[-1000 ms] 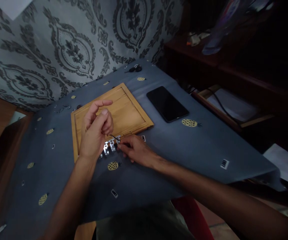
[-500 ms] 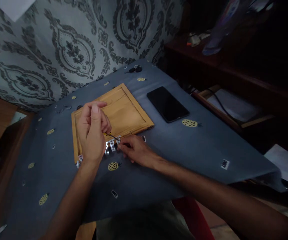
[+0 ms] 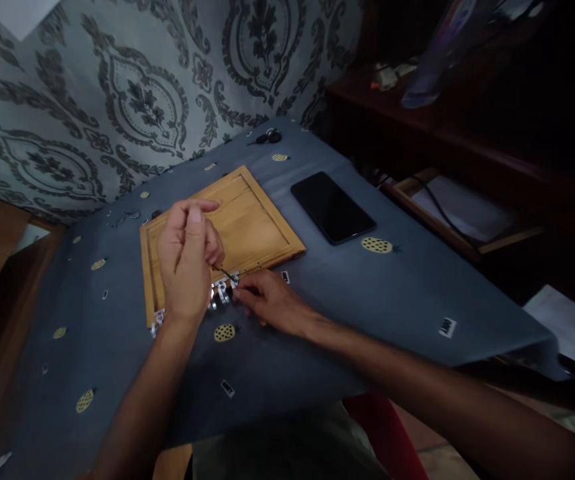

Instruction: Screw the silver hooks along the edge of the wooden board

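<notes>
Fingers of the right hand [image 3: 274, 303] pinch a thin dark rod-like tool [image 3: 226, 273], the left hand [image 3: 187, 260] curled, its hold hidden, its thumb higher than a second ago, seemingly resetting over silver metal fittings [image 3: 221, 292] along the rectangular brown wooden panel's [image 3: 250, 217] six-o'clock edge, with a flat black phone [image 3: 333, 207] crowding two o'clock, blue pineapple-print cloth [image 3: 407, 310] leaving room toward three and nine.

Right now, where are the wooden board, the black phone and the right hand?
Wooden board [image 3: 250, 219], head view: its bare inner panel.
Black phone [image 3: 333, 208], head view: middle of its screen.
Right hand [image 3: 276, 301], head view: middle of the hand.
</notes>
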Demonstrator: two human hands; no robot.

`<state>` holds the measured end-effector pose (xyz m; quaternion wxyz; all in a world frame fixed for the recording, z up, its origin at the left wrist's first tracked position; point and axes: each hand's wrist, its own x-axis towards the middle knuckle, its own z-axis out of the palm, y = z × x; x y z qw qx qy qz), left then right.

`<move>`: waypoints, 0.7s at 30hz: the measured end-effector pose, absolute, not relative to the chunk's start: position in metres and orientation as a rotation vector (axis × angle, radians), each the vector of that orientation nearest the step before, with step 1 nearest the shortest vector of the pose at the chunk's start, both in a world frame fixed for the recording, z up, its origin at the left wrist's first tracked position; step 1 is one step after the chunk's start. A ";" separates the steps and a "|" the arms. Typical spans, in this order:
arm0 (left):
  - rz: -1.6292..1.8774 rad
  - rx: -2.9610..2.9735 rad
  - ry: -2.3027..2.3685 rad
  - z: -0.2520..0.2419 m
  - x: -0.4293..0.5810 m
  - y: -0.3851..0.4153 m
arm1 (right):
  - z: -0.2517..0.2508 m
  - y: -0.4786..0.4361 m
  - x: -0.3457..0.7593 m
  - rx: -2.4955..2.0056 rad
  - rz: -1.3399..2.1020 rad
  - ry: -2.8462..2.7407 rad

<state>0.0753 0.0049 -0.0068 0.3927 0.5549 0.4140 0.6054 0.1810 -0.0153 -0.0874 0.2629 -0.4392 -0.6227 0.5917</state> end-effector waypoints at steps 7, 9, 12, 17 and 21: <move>1.603 1.354 1.113 -0.002 0.072 -0.006 | -0.092 -0.016 0.180 -1.168 1.557 -1.702; 1.628 1.297 1.106 -0.002 0.076 -0.006 | -0.093 -0.016 0.179 -1.163 1.544 -1.709; 1.675 1.243 1.080 -0.001 0.082 -0.004 | -0.093 -0.016 0.179 -1.159 1.559 -1.701; 1.697 1.210 1.058 -0.003 0.087 0.001 | -0.091 -0.015 0.180 -1.168 1.543 -1.723; 1.716 1.204 1.076 -0.003 0.088 0.003 | -0.088 -0.016 0.181 -1.191 1.550 -1.726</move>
